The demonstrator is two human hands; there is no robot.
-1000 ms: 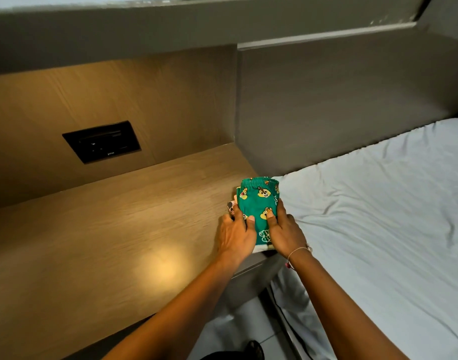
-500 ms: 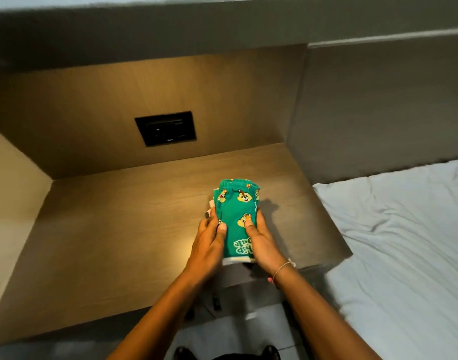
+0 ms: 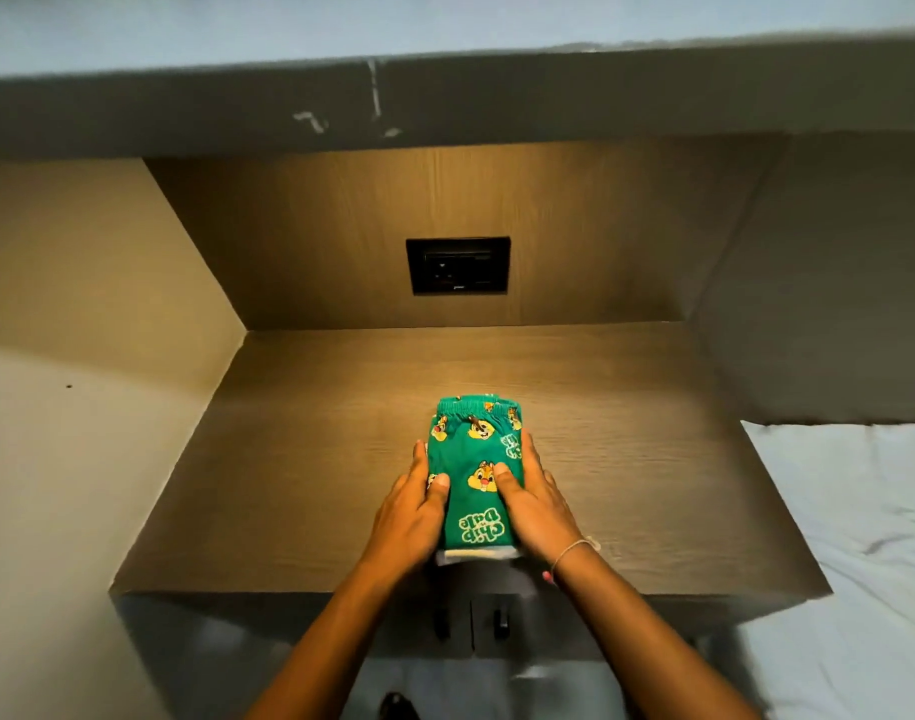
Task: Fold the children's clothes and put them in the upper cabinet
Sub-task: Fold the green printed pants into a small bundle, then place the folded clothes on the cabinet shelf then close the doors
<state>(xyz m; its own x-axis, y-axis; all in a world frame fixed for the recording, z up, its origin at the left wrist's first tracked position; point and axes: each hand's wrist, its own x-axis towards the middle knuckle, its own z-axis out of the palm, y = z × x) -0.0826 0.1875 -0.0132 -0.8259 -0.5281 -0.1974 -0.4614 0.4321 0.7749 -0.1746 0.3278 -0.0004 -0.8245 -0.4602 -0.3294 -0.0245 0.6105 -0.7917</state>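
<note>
A folded stack of children's clothes (image 3: 475,459), green with cartoon chipmunks on top and a white layer underneath, is over the middle of a wooden nightstand top (image 3: 310,459). My left hand (image 3: 411,511) grips its left side and my right hand (image 3: 533,498) grips its right side, thumbs lying on the top. The stack's near end hangs slightly past the hands toward the front edge. The upper cabinet shows only as a grey underside (image 3: 445,101) across the top of the view.
A black socket panel (image 3: 458,266) sits in the wooden back wall of the niche. A bed with a white sheet (image 3: 855,537) lies to the right. Two cabinet doors with dark handles (image 3: 471,623) are below the top's front edge. A pale wall stands at left.
Both hands have carried the folded clothes leftward from the bed's edge to the middle of the nightstand top. The view has swung left, so the socket panel is centred now.
</note>
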